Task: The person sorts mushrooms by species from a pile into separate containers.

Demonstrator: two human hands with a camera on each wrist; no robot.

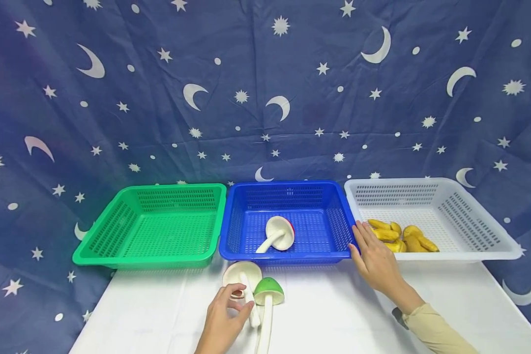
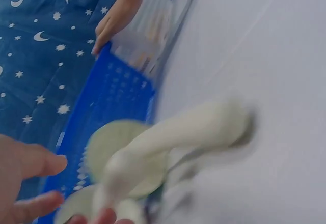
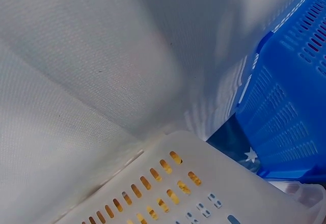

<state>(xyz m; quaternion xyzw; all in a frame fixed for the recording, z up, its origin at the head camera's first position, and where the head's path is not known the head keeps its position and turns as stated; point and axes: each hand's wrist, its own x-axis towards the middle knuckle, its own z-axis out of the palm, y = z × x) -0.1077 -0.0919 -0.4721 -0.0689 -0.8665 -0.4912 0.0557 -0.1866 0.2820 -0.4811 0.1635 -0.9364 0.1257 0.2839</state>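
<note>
My left hand [image 1: 224, 318] is at the toy mushrooms in front of the blue basket, thumb and fingers spread apart on either side of a white stem. That stem belongs to a mushroom with a cream underside [image 1: 231, 272]; beside it lies a green-capped mushroom [image 1: 270, 286]. Close up in the left wrist view, a pale stem [image 2: 188, 127] is blurred and the fingertips [image 2: 48, 164] stand apart from it. With straight fingers my right hand [image 1: 376, 258] rests on the right rim of the blue basket [image 1: 283, 256]. Inside that basket lies a red-capped mushroom [image 1: 280, 233].
A green basket [image 1: 146, 261] stands at the left. At the right, a white basket [image 1: 469, 255] holds several yellow-brown pieces [image 1: 413, 238]. All the baskets stand on a white cloth [image 1: 150, 314], before a blue curtain [image 1: 230, 64] with moons and stars.
</note>
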